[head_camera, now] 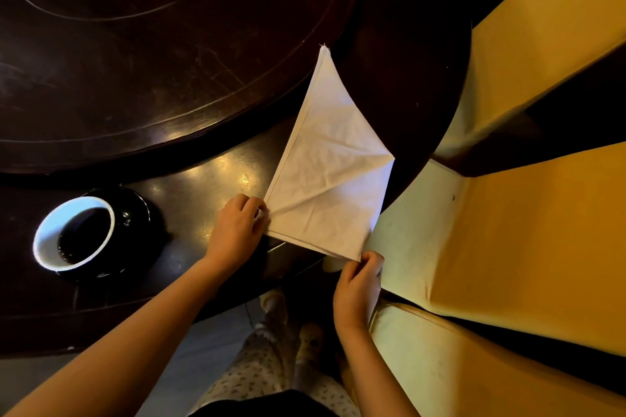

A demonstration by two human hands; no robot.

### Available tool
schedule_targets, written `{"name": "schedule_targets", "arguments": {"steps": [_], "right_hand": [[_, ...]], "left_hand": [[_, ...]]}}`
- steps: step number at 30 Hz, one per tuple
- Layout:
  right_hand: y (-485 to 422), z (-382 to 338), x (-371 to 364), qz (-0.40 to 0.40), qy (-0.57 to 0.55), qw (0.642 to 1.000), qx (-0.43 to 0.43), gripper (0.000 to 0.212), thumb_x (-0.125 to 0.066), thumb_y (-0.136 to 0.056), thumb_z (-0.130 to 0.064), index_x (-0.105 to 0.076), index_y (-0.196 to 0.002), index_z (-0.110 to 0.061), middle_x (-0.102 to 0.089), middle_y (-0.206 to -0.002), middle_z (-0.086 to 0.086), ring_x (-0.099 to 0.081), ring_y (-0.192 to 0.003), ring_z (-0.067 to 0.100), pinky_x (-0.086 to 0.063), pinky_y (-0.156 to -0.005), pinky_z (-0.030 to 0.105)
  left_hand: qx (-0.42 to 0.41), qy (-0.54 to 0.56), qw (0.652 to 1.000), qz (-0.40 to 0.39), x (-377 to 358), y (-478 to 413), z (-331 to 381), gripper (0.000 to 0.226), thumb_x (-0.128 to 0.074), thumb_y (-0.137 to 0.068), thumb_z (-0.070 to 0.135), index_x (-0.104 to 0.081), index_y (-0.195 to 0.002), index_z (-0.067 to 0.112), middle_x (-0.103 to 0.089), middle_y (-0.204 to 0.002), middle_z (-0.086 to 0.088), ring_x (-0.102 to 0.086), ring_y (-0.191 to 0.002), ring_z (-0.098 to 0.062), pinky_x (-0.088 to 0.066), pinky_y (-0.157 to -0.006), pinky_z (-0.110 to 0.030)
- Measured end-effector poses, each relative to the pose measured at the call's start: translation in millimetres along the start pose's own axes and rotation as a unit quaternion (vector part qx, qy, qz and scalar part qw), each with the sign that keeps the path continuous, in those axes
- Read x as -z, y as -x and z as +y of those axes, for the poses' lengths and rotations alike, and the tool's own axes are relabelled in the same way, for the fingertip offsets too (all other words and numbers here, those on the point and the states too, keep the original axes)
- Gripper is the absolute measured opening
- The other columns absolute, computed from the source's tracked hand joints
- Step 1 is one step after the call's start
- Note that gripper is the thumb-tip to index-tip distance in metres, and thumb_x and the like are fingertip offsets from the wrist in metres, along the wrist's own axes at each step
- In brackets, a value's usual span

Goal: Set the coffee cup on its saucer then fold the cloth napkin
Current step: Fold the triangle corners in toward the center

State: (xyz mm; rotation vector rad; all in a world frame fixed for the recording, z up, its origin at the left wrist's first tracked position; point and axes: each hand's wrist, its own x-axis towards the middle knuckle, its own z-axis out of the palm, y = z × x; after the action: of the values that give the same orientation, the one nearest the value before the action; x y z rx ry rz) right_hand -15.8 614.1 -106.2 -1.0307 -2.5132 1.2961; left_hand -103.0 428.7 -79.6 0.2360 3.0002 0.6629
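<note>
A white cloth napkin (325,166) lies on the dark round table (189,179), folded over with layered edges along its near side and its far tip pointing away. My left hand (237,230) pinches its near left corner on the table. My right hand (359,284) pinches its near right corner, just past the table's edge. At the left, a coffee cup (72,235), white inside and holding dark coffee, stands on a black saucer (135,210).
A raised dark turntable (152,44) fills the table's middle. Yellow-covered chairs (525,230) stand close on the right. My legs in patterned trousers (271,366) and the tiled floor show below the table's edge.
</note>
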Motion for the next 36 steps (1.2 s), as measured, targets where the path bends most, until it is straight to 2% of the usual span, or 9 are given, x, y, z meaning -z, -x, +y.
{"name": "schedule_targets", "arguments": {"steps": [6,10,13,15,20,24,27,32,36], "right_hand": [[-1.6,-0.2,2.1,0.026,-0.002,1.000,-0.013,0.018,-0.053,-0.088,-0.011,-0.036,-0.085,-0.017,-0.058,-0.089,0.019,-0.044,-0.054,0.007,-0.026,-0.043,0.014],[-3.1,6.4,11.0,-0.046,-0.126,0.990,-0.048,0.027,-0.059,-0.083,0.000,-0.042,-0.093,-0.018,-0.060,-0.091,0.009,-0.059,-0.070,0.018,-0.044,-0.051,0.012],[-16.1,11.9,22.3,-0.160,-0.352,0.903,-0.188,0.029,-0.054,-0.083,0.003,-0.051,-0.105,-0.016,-0.063,-0.103,0.007,-0.062,-0.089,0.023,-0.051,-0.072,0.027],[-27.1,11.8,26.4,-0.202,-0.398,0.861,-0.242,0.018,-0.050,-0.090,-0.009,-0.060,-0.105,-0.012,-0.066,-0.100,0.009,-0.063,-0.091,0.024,-0.053,-0.073,0.032],[-42.3,10.8,32.1,-0.219,-0.186,0.946,-0.149,0.019,-0.059,-0.089,-0.020,-0.067,-0.086,-0.003,-0.069,-0.069,0.005,-0.066,-0.061,0.016,-0.058,-0.065,0.029],[-61.7,6.6,36.0,-0.187,-0.114,0.971,-0.092,0.021,-0.064,-0.086,-0.020,-0.063,-0.065,-0.019,-0.065,-0.053,-0.004,-0.061,-0.047,0.009,-0.054,-0.062,0.032],[-96.0,0.9,42.3,-0.138,-0.111,0.981,-0.080,0.013,-0.066,-0.083,-0.014,-0.065,-0.070,-0.012,-0.062,-0.052,0.001,-0.057,-0.046,0.015,-0.051,-0.059,0.033],[-173.3,-12.6,60.0,-0.089,-0.042,0.993,-0.065,0.012,-0.064,-0.083,-0.013,-0.066,-0.083,-0.001,-0.059,-0.062,0.011,-0.055,-0.061,0.027,-0.046,-0.070,0.038],[-198.9,-37.4,60.3,-0.065,0.155,0.983,0.076,0.030,-0.060,-0.086,-0.016,-0.059,-0.111,0.000,-0.063,-0.111,0.021,-0.057,-0.105,0.036,-0.045,-0.084,0.037]], "left_hand": [[0.009,-0.024,1.000,0.006,-0.8,2.6,3.3,0.019,-0.058,-0.087,0.012,-0.059,-0.105,0.007,-0.059,-0.106,-0.017,-0.052,-0.094,-0.030,-0.046,-0.079,-0.037],[0.027,-0.015,0.999,0.016,0.5,5.2,3.0,0.021,-0.058,-0.087,0.014,-0.059,-0.107,0.007,-0.058,-0.108,-0.016,-0.051,-0.097,-0.030,-0.042,-0.081,-0.037],[0.007,-0.001,0.999,0.050,-1.3,4.4,11.1,0.028,-0.053,-0.090,0.021,-0.056,-0.115,0.009,-0.057,-0.119,-0.015,-0.051,-0.109,-0.031,-0.040,-0.091,-0.042],[-0.056,-0.005,0.998,0.021,-7.1,-0.1,22.6,0.039,-0.048,-0.092,0.025,-0.048,-0.129,0.014,-0.049,-0.137,-0.012,-0.043,-0.126,-0.030,-0.034,-0.105,-0.048],[-0.129,-0.115,0.978,-0.114,-33.1,-7.7,26.8,0.054,-0.014,-0.095,0.048,0.003,-0.144,0.030,0.005,-0.154,0.002,0.012,-0.142,-0.018,0.012,-0.115,-0.039],[-0.098,-0.124,0.981,-0.110,-41.7,-4.8,29.7,0.057,-0.013,-0.095,0.050,0.007,-0.143,0.027,0.007,-0.155,0.000,0.016,-0.141,-0.019,0.015,-0.114,-0.038],[-0.067,-0.100,0.988,-0.098,-48.6,-2.9,53.1,0.061,-0.028,-0.096,0.045,-0.004,-0.145,0.018,-0.001,-0.155,-0.005,0.007,-0.142,-0.026,0.008,-0.114,-0.043],[-0.077,-0.125,0.984,-0.102,-58.1,-6.2,98.2,0.063,-0.027,-0.092,0.047,-0.023,-0.144,0.011,-0.021,-0.153,-0.011,-0.016,-0.141,-0.031,-0.014,-0.111,-0.056],[-0.060,-0.130,0.981,-0.129,-63.2,-14.7,109.5,0.067,-0.014,-0.093,0.052,-0.006,-0.147,0.014,0.000,-0.157,-0.009,0.006,-0.143,-0.027,0.005,-0.114,-0.051]]}}
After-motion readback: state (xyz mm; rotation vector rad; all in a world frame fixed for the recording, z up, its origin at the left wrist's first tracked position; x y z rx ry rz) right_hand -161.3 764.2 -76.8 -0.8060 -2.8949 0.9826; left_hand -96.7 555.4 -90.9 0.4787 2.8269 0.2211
